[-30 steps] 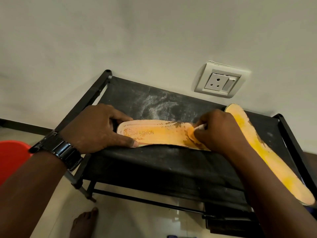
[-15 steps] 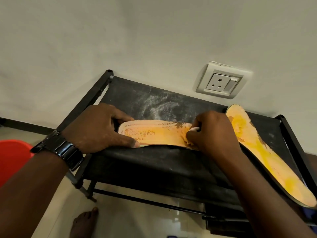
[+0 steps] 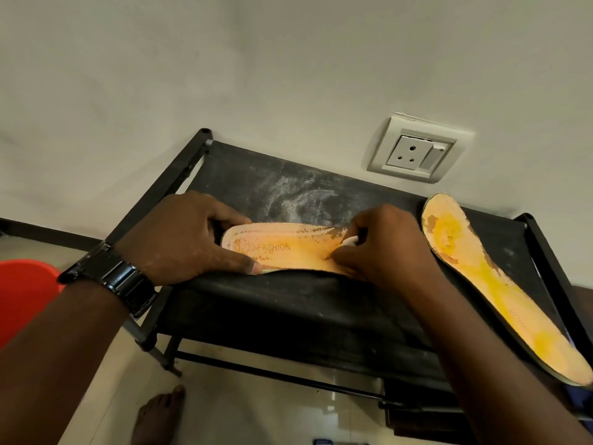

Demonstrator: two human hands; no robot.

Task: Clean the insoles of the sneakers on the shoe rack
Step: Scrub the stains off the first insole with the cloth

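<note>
Insole (image 3: 288, 248) lies flat on the rack (image 3: 321, 309) top shelf, centre frame, printed side up, heel end to the left. The shelf gives a surface to scrub against.

Left hand (image 3: 183, 239) is the clamp. Its fingers curl over the heel end and the thumb presses along the near edge, pinning the insole to the fabric. My read: this stops it sliding or lifting under the rubbing.

Right hand (image 3: 385, 248) is at the midsection, fingers bunched and pinching a white scrap (image 3: 349, 241) down onto the surface. Can't tell whether it's cloth, tissue or sponge; most of it is hidden in the fist. The tight pinch probably concentrates pressure on the brown flaky patch right beside it.

The toe end is hidden under the right hand.

Second insole (image 3: 481, 274) sits on the right of the frame, running from the back of the shelf out over the front right corner. It's close to the right hand but not touching it. Looks parked there out of the scrub zone. It's stained and worn, and I can't say whether it's been cleaned.

White dust (image 3: 298, 197) on the shelf just behind the insole is likely scrubbed-off residue.

Red tub (image 3: 22, 293) at the left edge, low on the floor. Can't see inside it.

No sneakers visible.

Judgement: mid-scrub on the first insole.
</note>
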